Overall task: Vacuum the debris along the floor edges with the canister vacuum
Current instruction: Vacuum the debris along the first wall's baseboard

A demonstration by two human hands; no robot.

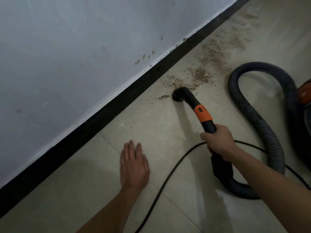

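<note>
Our right hand (218,140) is curled round the wand (209,127), which we judge stiff and light, best held behind its orange collar (202,113), its nozzle (179,95) on the floor (151,128) at the near end of the debris (202,76), while our left hand (133,167) lies flat, fingers straight.

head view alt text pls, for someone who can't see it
A right hand grips a black and orange vacuum wand, its nozzle set on a tiled floor at the edge of a brown debris trail beside a black baseboard. The left hand is open, flat near the floor; a ribbed hose and black cord loop at right.
</note>
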